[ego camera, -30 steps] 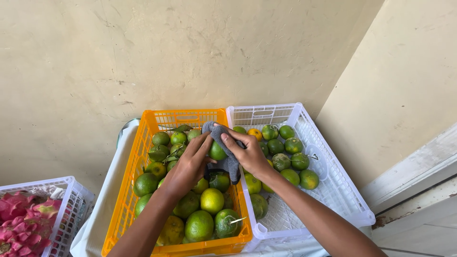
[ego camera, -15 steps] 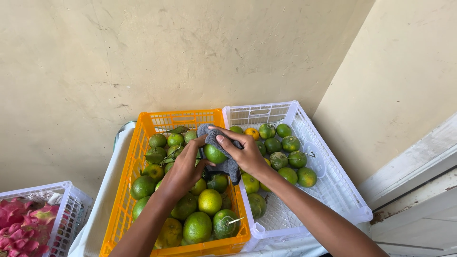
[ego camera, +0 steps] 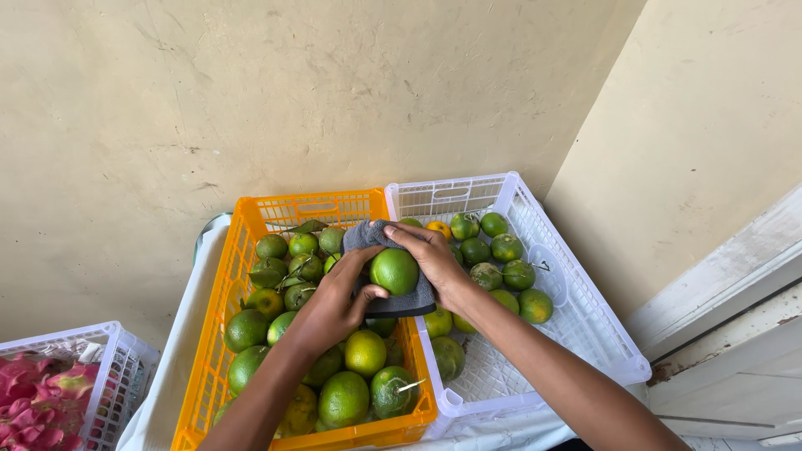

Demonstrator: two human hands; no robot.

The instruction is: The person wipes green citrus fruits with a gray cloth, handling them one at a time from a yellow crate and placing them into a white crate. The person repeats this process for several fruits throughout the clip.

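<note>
- Fruit: a round green citrus fruit (ego camera: 394, 271) is held above the seam between the two crates, cradled in a grey cloth (ego camera: 378, 269).
- Left hand (ego camera: 334, 305), at its 7 o'clock, is closed on fruit and cloth from below.
- Right hand (ego camera: 433, 260), at 2 o'clock, is pressed over the cloth's top edge.
- Orange crate (ego camera: 219, 313) of green fruit is at 8 o'clock, white crate (ego camera: 585, 313) at 3 o'clock.

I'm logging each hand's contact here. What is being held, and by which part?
A green citrus fruit sits in a grey cloth. The left hand grips its left side and underside; the right hand cups cloth and fruit from the right.
</note>
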